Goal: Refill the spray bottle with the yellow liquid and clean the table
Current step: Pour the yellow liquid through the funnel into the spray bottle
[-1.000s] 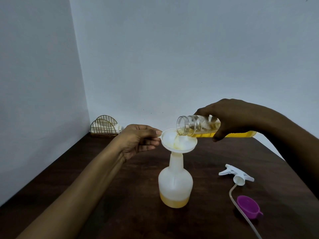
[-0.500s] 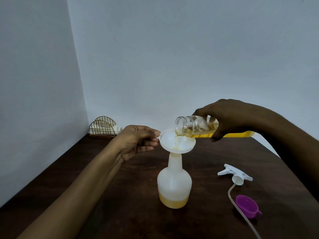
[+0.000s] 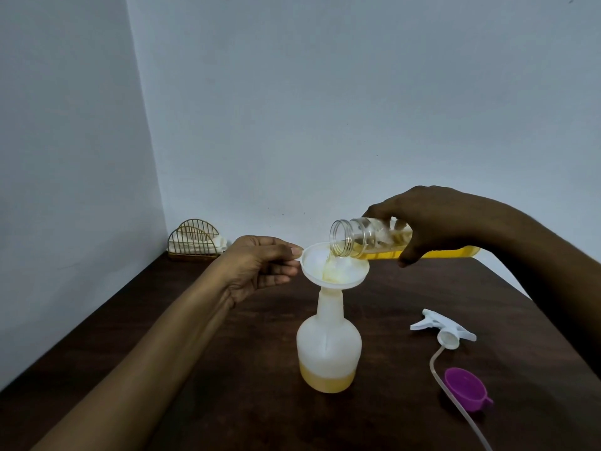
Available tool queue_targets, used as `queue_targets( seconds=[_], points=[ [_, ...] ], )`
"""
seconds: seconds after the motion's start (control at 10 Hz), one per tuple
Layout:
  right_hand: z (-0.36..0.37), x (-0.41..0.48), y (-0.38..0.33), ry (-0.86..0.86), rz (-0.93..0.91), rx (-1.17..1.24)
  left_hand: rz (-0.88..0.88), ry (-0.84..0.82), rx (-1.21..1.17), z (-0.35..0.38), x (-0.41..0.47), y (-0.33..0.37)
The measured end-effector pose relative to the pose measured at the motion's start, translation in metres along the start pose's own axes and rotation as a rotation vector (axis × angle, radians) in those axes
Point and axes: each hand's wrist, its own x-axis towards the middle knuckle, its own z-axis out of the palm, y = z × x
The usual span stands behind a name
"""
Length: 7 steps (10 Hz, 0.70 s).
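A dark wooden surface (image 3: 227, 369) in a corner of pale walls. Compared with half a second ago, little has changed: the right hand (image 3: 432, 219) still grips a clear bottle (image 3: 361, 237), fingers curled round it, tipped nearly flat, with yellow liquid (image 3: 327, 380) still running into a white funnel (image 3: 312, 265). The left hand (image 3: 260, 268) still pinches the funnel's rim tab. The funnel sits in the neck of the upright spray bottle (image 3: 328, 346) mid-surface, with a yellow layer at the bottom. To its right lie the white spray head (image 3: 444, 332) with its tube (image 3: 455, 402) and a purple cap (image 3: 465, 388). A wire holder (image 3: 193, 237) stands in the far corner.
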Motion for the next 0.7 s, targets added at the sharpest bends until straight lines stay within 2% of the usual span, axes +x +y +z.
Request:
queue_targets(
  seconds=[0.7],
  points=[
    [-0.0006, 0.004, 0.0023, -0.025, 0.008, -0.018, -0.003, 0.001, 0.004, 0.0002, 0.0, 0.0]
  ],
)
